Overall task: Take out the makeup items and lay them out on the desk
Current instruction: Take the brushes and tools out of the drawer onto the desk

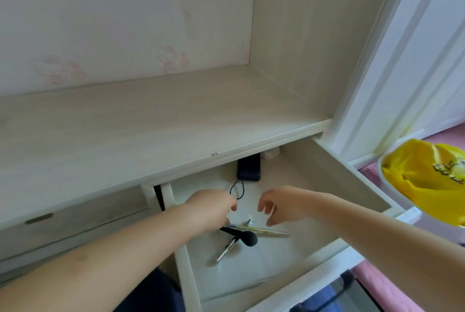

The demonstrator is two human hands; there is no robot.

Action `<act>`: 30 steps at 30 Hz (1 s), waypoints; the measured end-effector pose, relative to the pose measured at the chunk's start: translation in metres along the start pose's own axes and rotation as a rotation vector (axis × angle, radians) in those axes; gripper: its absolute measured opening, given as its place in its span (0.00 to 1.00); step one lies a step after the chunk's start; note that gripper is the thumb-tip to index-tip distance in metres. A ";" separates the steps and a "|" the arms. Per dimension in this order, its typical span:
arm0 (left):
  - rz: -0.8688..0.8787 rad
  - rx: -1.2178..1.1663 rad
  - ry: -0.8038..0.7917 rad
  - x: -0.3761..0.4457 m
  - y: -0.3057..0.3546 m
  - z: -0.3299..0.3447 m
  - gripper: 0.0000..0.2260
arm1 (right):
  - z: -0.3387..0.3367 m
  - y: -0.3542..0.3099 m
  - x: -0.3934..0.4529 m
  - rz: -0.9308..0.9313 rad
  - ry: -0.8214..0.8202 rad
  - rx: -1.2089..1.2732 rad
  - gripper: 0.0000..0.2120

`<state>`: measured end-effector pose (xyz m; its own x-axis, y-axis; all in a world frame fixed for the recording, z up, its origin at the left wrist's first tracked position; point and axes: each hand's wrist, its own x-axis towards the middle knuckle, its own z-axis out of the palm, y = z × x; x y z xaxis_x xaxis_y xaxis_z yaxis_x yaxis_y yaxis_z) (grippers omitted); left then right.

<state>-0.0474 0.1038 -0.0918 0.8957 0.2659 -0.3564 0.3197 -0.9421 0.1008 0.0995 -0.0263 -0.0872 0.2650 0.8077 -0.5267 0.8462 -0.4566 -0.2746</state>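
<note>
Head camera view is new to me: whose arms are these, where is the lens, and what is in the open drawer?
There is no machine here: a person wears one wide-angle camera on the head, looking down at their own bare arms. The left hand reaches into the open drawer and touches the handle end of a black makeup brush; whether it grips it is unclear. The right hand hovers open, holding nothing. Also in the drawer: a slim pale stick, silver tweezers, a small silver piece and a dark case with a cord loop. The desk top above is bare.
</note>
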 end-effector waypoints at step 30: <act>0.097 -0.043 0.023 0.022 -0.007 0.018 0.05 | 0.008 0.038 -0.001 -0.052 0.215 -0.301 0.08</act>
<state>-0.0358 0.1130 -0.1167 0.9299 0.1785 -0.3215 0.2433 -0.9542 0.1741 0.1277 -0.0477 -0.1035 0.2826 0.9013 -0.3283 0.9505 -0.3092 -0.0309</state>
